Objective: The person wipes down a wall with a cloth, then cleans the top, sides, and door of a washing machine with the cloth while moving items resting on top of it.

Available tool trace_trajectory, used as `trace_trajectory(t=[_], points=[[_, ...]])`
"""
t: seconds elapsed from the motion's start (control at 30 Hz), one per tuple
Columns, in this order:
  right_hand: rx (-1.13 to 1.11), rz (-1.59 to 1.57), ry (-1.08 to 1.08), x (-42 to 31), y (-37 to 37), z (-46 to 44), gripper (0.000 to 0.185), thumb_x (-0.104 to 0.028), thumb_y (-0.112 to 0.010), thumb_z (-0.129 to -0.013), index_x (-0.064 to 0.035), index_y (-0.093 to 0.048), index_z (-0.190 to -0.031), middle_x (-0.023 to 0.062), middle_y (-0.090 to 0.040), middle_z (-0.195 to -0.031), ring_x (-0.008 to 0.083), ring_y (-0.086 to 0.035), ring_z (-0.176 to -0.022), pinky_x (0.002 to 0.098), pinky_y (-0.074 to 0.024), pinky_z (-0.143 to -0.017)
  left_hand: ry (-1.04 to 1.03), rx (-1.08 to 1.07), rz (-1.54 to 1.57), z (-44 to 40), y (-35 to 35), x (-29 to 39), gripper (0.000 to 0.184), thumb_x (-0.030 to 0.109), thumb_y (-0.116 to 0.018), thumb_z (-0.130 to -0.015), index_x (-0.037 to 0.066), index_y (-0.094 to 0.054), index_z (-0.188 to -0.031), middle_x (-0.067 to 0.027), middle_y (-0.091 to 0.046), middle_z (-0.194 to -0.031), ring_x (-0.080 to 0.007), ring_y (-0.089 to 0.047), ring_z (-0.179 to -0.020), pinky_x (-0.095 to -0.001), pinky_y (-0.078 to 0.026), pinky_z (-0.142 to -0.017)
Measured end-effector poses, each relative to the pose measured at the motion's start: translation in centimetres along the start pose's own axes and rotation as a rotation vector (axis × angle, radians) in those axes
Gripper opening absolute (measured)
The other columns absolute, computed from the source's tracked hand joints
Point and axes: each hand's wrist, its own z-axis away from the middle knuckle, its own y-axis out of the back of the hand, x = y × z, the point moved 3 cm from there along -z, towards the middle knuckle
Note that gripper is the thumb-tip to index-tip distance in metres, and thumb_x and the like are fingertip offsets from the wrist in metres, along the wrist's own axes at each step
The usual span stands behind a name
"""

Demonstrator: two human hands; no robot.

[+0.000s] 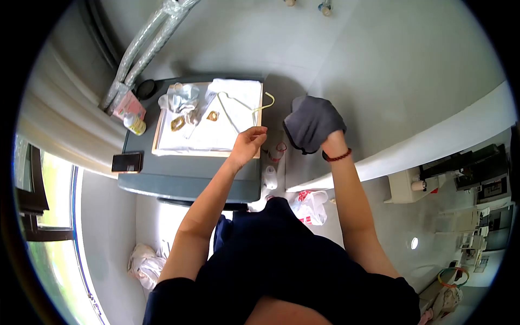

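Note:
My right hand [334,143] is raised at the right of the table, with a bunched dark grey cloth [313,123] held in it. The cloth has a dark edge along its lower left and hides my fingers. My left hand [251,143] hovers over the right edge of a light tray, fingers loosely bent and thumb apart, with nothing visible in it. Just beyond it a pale yellow-green clothes hanger [229,111] rests on white cloth [189,135], its hook pointing right. Whether my fingers touch the hanger, I cannot tell.
On the dark grey table [189,174] are a phone [127,163], a bottle [134,124], a pink box [130,105] and a crumpled light-blue cloth [183,98]. A plastic bag [310,208] sits on the floor. Wrapped pipes [146,51] run at the upper left.

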Motion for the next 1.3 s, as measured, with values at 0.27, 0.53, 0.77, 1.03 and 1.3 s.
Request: trace_trajectory(t=[0.27,0.53,0.77,1.03,1.3], points=[[0.209,-1.029,-0.661,10.9,-6.8,-10.5,0.027,-0.03,-0.061,-0.093,-0.0088,-0.069,-0.107,0.0026,-0.07,-0.105,0.0144,-0.064,-0.095,0.031,-0.0497,-0.083,-0.147,0.077,-0.108,-6.8,0.5,1.3,0.038,0.014,-0.063,-0.094,0.002,-0.06,-0.13,-0.0114,-0.065,-0.124,-0.0198,-0.059,-0.115,-0.0331,-0.046,-0.098],[0.337,-0.396,-0.456,21.3,-7.6,-22.5,0.033,-0.036,-0.066,-0.084,-0.0092,-0.071,-0.102,0.0063,-0.07,-0.103,0.018,-0.065,-0.093,0.0328,-0.0501,-0.082,-0.071,0.3,0.227,-8.9,3.4,-2.3,0.023,0.005,-0.058,-0.096,-0.001,-0.064,-0.118,-0.006,-0.068,-0.102,-0.0088,-0.06,-0.078,-0.0233,-0.049,-0.07],[0.02,0.075,-0.23,28.7,-8.3,-32.7,0.039,-0.042,-0.071,-0.077,-0.0095,-0.072,-0.098,0.0094,-0.07,-0.101,0.0211,-0.066,-0.092,0.0343,-0.0504,-0.081,-0.109,0.395,0.236,-8.8,3.5,-3.9,0.021,0.005,-0.055,-0.097,-0.004,-0.062,-0.115,-0.0079,-0.067,-0.098,-0.0111,-0.057,-0.076,-0.025,-0.048,-0.07],[-0.553,0.239,0.029,30.6,-21.0,-30.8,0.054,-0.053,-0.077,-0.065,-0.0093,-0.073,-0.096,0.0134,-0.071,-0.105,0.0257,-0.067,-0.094,0.0366,-0.0505,-0.083,-0.001,0.424,0.166,-9.3,2.6,-2.2,0.025,0.012,-0.06,-0.097,-0.003,-0.062,-0.117,-0.008,-0.067,-0.101,-0.0098,-0.059,-0.08,-0.0253,-0.05,-0.075],[0.201,-0.121,-0.185,32.8,-11.1,-32.4,0.046,-0.036,-0.049,-0.096,-0.0069,-0.059,-0.13,0.0183,-0.063,-0.127,0.0415,-0.061,-0.112,0.0464,-0.0488,-0.097,-0.116,0.247,0.019,-13.0,1.1,0.4,0.026,0.01,-0.062,-0.095,0.0,-0.062,-0.119,-0.0083,-0.065,-0.103,-0.0112,-0.062,-0.082,-0.0264,-0.051,-0.077]])
